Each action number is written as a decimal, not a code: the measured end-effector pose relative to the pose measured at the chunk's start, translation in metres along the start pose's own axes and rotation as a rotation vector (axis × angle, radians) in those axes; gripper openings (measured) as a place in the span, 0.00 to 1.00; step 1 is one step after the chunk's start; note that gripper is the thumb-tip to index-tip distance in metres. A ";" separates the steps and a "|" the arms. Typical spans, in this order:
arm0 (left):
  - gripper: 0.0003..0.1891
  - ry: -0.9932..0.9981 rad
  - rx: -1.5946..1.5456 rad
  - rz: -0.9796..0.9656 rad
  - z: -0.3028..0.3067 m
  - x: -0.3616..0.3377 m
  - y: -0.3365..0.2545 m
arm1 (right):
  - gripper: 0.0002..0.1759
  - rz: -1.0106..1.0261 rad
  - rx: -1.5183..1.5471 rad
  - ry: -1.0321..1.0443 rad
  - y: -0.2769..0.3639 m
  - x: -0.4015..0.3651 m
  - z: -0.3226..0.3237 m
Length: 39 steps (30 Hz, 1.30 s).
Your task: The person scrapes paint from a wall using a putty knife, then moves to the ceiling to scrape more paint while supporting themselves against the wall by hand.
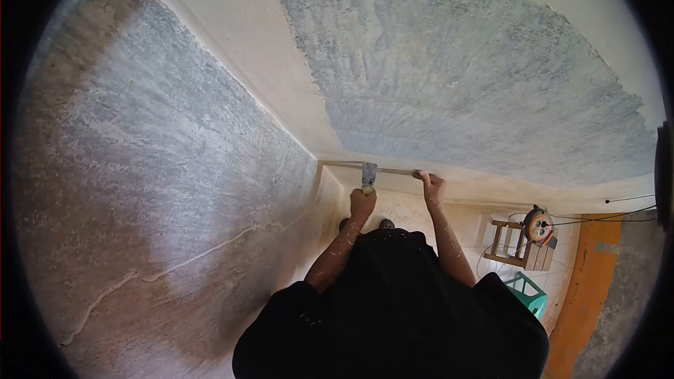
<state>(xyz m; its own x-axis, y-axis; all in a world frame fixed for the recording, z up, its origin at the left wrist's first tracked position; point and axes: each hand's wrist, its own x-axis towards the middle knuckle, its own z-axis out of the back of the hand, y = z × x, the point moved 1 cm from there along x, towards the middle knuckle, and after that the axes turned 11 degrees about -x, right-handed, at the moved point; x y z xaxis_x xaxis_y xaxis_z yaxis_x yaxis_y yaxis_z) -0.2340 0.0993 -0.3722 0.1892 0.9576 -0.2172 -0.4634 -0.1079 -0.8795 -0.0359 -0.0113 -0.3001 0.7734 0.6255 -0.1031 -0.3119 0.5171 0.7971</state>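
Note:
My left hand (363,203) is shut on the handle of a putty knife (368,175), whose blade meets a long thin metal straightedge (351,164). The straightedge lies along the seam where the cream plaster band (281,91) meets the lower surface. My right hand (432,186) rests its fingers on the right end of the straightedge and holds it in place. Both forearms are speckled with plaster. My black shirt (393,309) fills the lower middle of the view.
A grey scraped wall (161,168) with a long crack is at the left, and another grey scraped patch (456,77) lies ahead. At the right stand a wooden stool (516,249) with an orange cable reel (538,226), a green crate (528,293) and an orange door frame (583,288).

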 end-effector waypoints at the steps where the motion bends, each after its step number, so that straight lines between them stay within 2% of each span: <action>1: 0.19 0.001 0.063 0.000 0.004 -0.003 0.003 | 0.19 0.034 0.064 -0.010 0.000 0.000 -0.002; 4: 0.19 0.007 -0.088 0.101 0.001 0.002 0.002 | 0.18 0.014 0.062 -0.015 -0.002 -0.003 -0.004; 8: 0.18 -0.008 -0.008 0.004 0.004 -0.006 0.007 | 0.19 0.028 0.057 0.005 -0.002 0.002 -0.004; 9: 0.18 0.041 -0.082 0.090 0.010 -0.004 -0.001 | 0.19 0.019 0.063 0.004 0.000 0.000 -0.004; 12: 0.18 0.064 -0.149 0.038 0.000 -0.001 0.000 | 0.19 0.017 0.005 0.016 0.002 -0.004 0.000; 15: 0.18 0.007 0.003 0.047 0.005 -0.009 -0.001 | 0.19 0.035 0.032 0.029 0.000 0.000 0.003; 18: 0.18 -0.016 -0.021 0.082 0.002 -0.003 -0.003 | 0.19 0.019 0.095 0.030 0.001 -0.004 -0.002; 21: 0.18 0.017 0.001 0.027 0.002 -0.013 -0.013 | 0.19 0.026 0.038 0.041 0.004 0.003 0.005; 24: 0.17 -0.043 0.068 0.102 0.007 -0.008 -0.010 | 0.19 0.026 0.078 0.039 0.001 0.001 -0.002; 27: 0.17 0.022 0.028 0.084 -0.003 -0.006 -0.012 | 0.19 0.028 0.048 0.044 0.000 0.003 0.003; 33: 0.17 -0.029 0.049 0.175 -0.009 -0.011 -0.001 | 0.20 0.013 0.004 0.067 0.002 -0.003 0.005; 36: 0.17 0.006 0.028 0.102 -0.010 -0.017 -0.004 | 0.19 0.051 -0.027 0.045 0.002 0.007 0.007; 39: 0.17 -0.028 0.027 0.140 -0.009 -0.012 0.003 | 0.20 0.049 -0.004 0.052 -0.003 0.004 0.005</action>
<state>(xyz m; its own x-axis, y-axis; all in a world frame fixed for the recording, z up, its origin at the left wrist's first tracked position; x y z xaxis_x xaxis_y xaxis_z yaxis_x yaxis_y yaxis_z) -0.2299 0.0849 -0.3758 0.0970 0.9407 -0.3251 -0.5070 -0.2344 -0.8295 -0.0296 -0.0131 -0.2999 0.7275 0.6795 -0.0947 -0.3509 0.4870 0.7998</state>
